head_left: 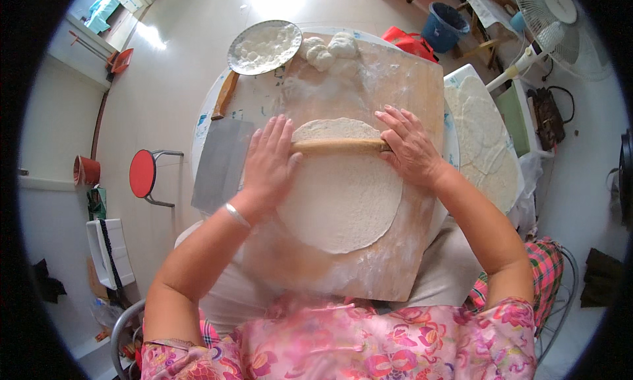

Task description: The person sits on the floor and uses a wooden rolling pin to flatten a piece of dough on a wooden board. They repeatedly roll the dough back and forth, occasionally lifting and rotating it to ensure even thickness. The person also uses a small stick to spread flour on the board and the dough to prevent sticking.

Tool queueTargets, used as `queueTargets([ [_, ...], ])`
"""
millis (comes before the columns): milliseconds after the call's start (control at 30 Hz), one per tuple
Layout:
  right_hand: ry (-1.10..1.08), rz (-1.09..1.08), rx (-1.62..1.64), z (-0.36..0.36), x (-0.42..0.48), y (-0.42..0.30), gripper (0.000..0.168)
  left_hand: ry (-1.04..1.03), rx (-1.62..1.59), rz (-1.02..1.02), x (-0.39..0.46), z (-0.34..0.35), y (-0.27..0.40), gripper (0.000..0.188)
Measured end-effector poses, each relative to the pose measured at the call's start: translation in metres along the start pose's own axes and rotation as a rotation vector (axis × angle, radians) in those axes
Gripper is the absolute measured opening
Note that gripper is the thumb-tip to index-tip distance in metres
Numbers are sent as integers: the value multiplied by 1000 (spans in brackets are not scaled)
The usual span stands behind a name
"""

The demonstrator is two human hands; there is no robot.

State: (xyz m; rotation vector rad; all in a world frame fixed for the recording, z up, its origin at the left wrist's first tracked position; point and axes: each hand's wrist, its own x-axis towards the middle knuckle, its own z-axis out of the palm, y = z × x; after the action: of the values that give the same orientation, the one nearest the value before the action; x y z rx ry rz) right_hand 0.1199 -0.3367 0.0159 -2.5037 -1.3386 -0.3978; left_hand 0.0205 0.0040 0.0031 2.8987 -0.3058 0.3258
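Observation:
A large round sheet of dough (343, 202) lies flat on a floured wooden board (410, 98). Across its far part rests a wooden rolling pin (341, 146). My left hand (271, 157) lies over the pin's left end, fingers extended forward. At the other end, my right hand (408, 145) has its thumb and bent fingers around the tip of the pin. Several lumps of dough (329, 51) sit at the board's far edge, beside a plate of flour (264, 47). To the left is a cleaver, its broad blade (222, 162) flat and its wooden handle (226, 95) pointing away.
The board stands on a round table (210, 103). Rolled dough sheets (482, 142) lie on a surface at the right, near a white fan (539, 38). A red stool (142, 173) stands on the floor at left; a blue bucket (444, 28) is at the far right.

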Motion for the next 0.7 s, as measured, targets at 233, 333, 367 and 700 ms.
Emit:
queueTargets([
  [233, -3, 201, -155, 19, 28, 39, 67, -75, -79, -63, 74, 11, -11, 67],
  [333, -128, 114, 86, -2, -3, -6, 67, -125, 27, 17, 9, 3, -8, 70],
  [367, -108, 116, 61, -5, -1, -2, 67, -125, 0, 5, 19, -1, -6, 70],
  [700, -67, 67, -28, -1, -14, 0, 43, -176, -62, 80, 35, -11, 3, 72],
])
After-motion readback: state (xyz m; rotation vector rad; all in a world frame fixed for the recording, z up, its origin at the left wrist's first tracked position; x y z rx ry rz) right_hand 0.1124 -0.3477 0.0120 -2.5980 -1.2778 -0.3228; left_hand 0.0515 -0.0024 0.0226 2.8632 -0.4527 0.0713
